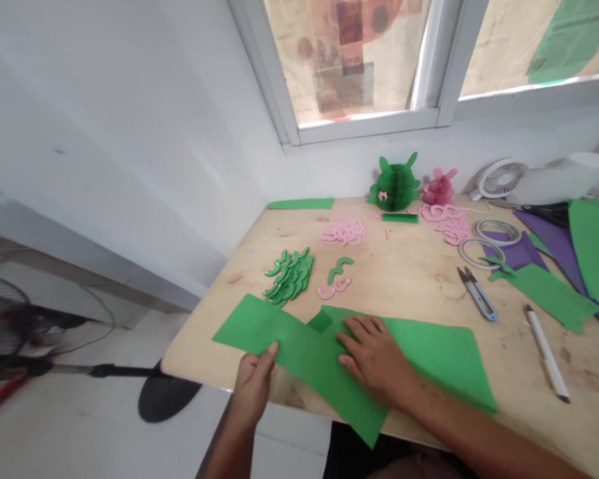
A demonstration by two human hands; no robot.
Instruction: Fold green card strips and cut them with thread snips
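A long green paper strip [304, 352] lies slanted near the table's front edge, over a wider green sheet [444, 346]. My left hand [254, 376] pinches the strip's lower edge, thumb on top. My right hand [374, 356] rests flat with fingers spread on the green paper, near a small dark green folded piece [321, 321]. Behind the strip are a pile of green curved cutouts [289, 276], a loose green wavy piece [339, 269] and a pink one [335, 288].
Blue snips [479, 296], a white pen [548, 356], tape rolls [496, 233] and green and purple scraps lie at the right. Pink cutouts [343, 231], green and pink paper figures [397, 186] and a small fan [502, 178] stand or lie farther back.
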